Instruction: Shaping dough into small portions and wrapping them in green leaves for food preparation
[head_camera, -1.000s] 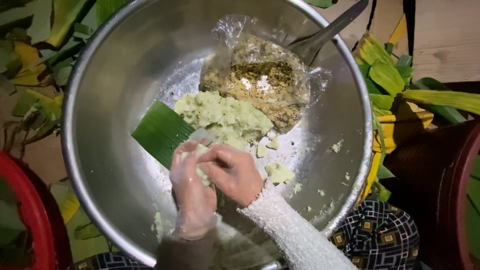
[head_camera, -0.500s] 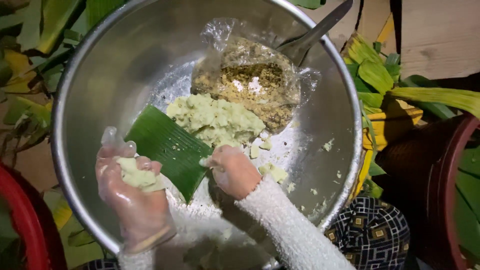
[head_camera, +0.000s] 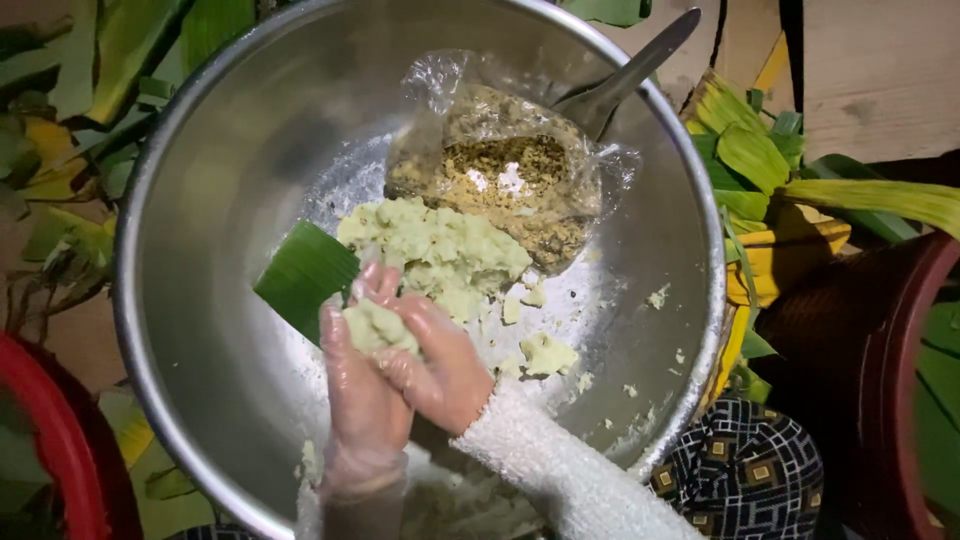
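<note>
Both hands were cupped shut around a soft pale lump of dough (head_camera: 378, 326), the gloved left hand (head_camera: 362, 400) under it and the right hand (head_camera: 440, 370) beside it, low in the big shiny metal bowl (head_camera: 200, 300). Squeezed too hard, bits could drop or stick. The green leaf strip (head_camera: 305, 277) lay close; the bowl's left side had open room.

Your floor is strewn with green and yellow leaves (head_camera: 770, 160), and the big round steel bowl (head_camera: 200, 200) rests on them.

one steel bowl (head_camera: 200, 200), one spoon (head_camera: 625, 75), one plastic bag (head_camera: 500, 165), two hands (head_camera: 400, 370).
</note>
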